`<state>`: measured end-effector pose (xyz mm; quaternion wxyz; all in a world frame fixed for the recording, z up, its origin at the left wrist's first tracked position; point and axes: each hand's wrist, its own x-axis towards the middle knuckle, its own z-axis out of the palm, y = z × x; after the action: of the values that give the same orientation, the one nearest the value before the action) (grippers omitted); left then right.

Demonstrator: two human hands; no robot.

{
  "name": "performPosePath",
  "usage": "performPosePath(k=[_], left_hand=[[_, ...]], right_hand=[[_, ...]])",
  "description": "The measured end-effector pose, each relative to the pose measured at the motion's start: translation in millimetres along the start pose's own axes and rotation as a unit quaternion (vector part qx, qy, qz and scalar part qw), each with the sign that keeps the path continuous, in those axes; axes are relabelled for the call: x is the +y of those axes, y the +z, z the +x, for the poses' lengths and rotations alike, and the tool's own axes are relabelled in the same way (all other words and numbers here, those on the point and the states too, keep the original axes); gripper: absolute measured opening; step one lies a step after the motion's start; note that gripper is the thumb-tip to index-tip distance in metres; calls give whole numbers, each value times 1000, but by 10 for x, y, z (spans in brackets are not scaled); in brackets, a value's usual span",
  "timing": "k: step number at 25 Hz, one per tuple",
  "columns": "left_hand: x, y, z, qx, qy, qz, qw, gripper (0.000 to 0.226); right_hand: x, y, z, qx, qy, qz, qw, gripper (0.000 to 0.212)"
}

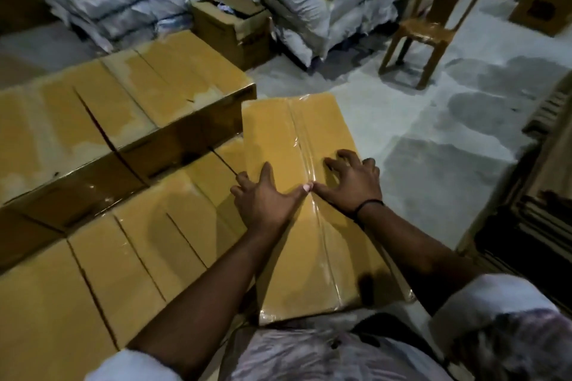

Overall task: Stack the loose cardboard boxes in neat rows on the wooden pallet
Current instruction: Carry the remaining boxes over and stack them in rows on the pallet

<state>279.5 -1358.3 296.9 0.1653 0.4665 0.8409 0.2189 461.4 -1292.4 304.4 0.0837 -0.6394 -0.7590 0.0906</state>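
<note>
Counts: 1 taped box (297,139) under the hands, 2 rows of closed boxes, 1 open box (229,25), 1 chair (430,22), 2 hands.

Low row of boxes (117,257) runs along the taped box's left side, right up against it. Approx 4 boxes in it (seams blur, exact no. unclear). Upper row of boxes (123,96) sits one level higher, behind-left of the taped box, at least 3. Open box is well behind the taped box, against piled sacks (297,0). Chair is behind-right of the taped box, well apart, on the grey floor (433,133). Stack of flat cardboard (538,210) is to the right of the taped box.

Left hand (266,198): palm down on the taped box's top, fingers spread, outer ones at its left edge. Right hand (353,182): fingers spread and arched, tips pressing the top just right of the tape seam, black band at the wrist. Thumb tips touch each other over the seam. Neither hand wraps anything. Both arms stretched fwd.
</note>
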Motion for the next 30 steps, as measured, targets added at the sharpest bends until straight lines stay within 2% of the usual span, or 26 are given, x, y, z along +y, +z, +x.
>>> performPosePath(k=[3, 8, 16, 18, 21, 23, 25, 28, 30], left_hand=[[198, 255, 283, 10, -43, 0, 999, 112], [537, 616, 626, 52, -132, -11, 990, 96], [1162, 835, 1118, 204, -245, -55, 946, 81], [1097, 841, 1298, 156, -265, -75, 949, 84], [796, 838, 1395, -59, -291, -79, 952, 108], [662, 911, 1254, -153, -310, -89, 934, 116], [682, 1094, 928, -162, -307, -96, 933, 116], [760, 1336, 496, -122, -294, -95, 943, 113], [756, 1392, 359, -118, -292, -86, 945, 117]], right_hand=[[226, 150, 558, -8, -52, 31, 998, 81], [511, 379, 1407, -29, -141, 24, 989, 80], [613, 287, 2476, -47, -269, 84, 958, 75], [512, 361, 2740, -129, -281, 74, 948, 84], [455, 553, 3064, -337, -285, -43, 896, 106], [582, 742, 3085, -382, -296, -86, 871, 111], [808, 882, 2938, -363, -318, -48, 874, 104], [1073, 926, 2737, -338, -337, 5, 879, 89], [1168, 904, 2599, -332, -340, 19, 879, 88]])
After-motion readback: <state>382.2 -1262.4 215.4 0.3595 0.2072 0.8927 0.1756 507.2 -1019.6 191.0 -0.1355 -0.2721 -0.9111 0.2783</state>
